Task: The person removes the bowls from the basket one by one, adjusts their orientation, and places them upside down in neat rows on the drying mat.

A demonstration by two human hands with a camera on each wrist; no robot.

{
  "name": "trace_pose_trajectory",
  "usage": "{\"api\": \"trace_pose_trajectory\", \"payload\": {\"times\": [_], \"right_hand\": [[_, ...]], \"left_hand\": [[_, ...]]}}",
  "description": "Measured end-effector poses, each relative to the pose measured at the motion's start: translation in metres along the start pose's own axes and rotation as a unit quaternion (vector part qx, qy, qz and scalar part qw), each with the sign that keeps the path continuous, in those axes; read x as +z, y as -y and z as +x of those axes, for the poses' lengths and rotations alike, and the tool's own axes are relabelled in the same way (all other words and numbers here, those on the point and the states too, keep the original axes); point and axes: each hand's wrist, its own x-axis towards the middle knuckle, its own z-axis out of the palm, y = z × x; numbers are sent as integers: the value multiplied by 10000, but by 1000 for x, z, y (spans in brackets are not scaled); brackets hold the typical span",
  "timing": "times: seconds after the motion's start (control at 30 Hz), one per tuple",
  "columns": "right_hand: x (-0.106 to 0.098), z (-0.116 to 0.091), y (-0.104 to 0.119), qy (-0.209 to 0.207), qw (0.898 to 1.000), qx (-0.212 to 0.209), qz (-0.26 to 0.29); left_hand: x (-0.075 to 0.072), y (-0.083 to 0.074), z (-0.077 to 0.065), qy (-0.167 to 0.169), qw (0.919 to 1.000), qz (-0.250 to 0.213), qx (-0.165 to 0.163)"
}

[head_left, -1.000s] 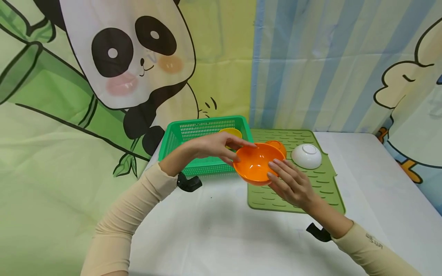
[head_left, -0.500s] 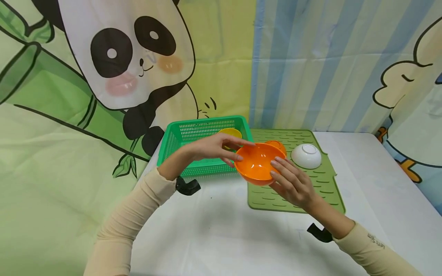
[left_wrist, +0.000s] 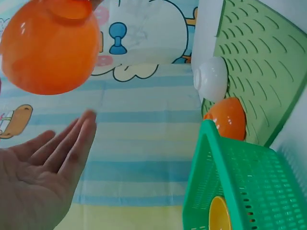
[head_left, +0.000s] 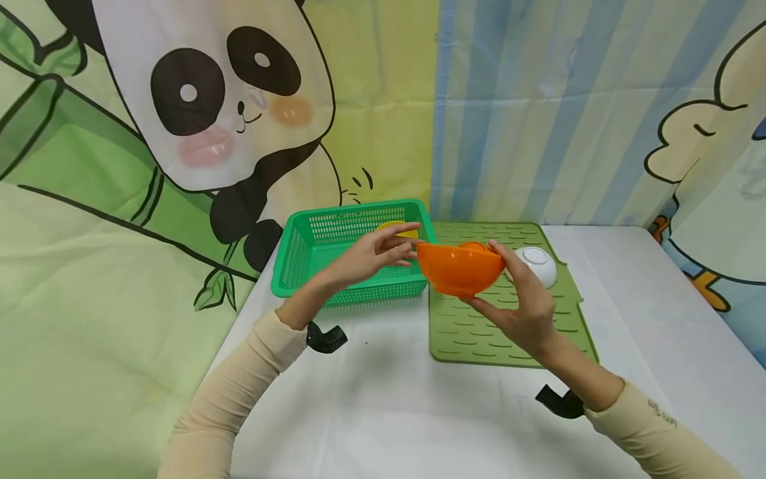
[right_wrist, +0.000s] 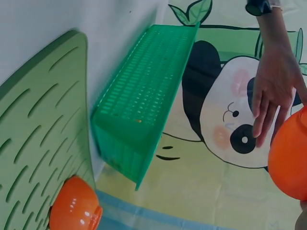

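Observation:
My right hand (head_left: 529, 306) grips an orange bowl (head_left: 457, 271) above the green mat, thumb at its base and fingers at its rim. The bowl's outer side faces the head view, so its inside is hidden there. Close to the bowl's left side is my left hand (head_left: 368, 261), fingers extended and slightly bent; the left wrist view shows a gap between that hand (left_wrist: 43, 177) and the bowl (left_wrist: 53, 48). Behind the held bowl, a second orange bowl (left_wrist: 228, 119) rests on the mat, mostly covered in the head view. A white bowl (head_left: 538, 266) lies upside down beside it.
A green perforated basket (head_left: 287, 263) stands on the white table (head_left: 371, 399), left of the green drying mat (head_left: 479, 339). Inside the basket is a yellow item (left_wrist: 219, 215) with a round rim. A printed curtain (head_left: 383, 100) hangs behind the table.
The orange bowl has tipped from showing its inside to showing its outer side. My left hand has come away from its rim, and my right hand has turned with the bowl.

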Motion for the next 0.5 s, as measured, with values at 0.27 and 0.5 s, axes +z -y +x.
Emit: {"api": "trace_pose_trajectory", "payload": {"times": [0.27, 0.5], "right_hand": [[-9, -2, -3, 669, 9848, 1574, 304], [-13, 4, 3, 918, 9575, 2576, 922]], "left_hand": [[11, 0, -7, -806, 9680, 1829, 1516], [7, 26, 3, -1315, 9075, 3207, 2375]]}}
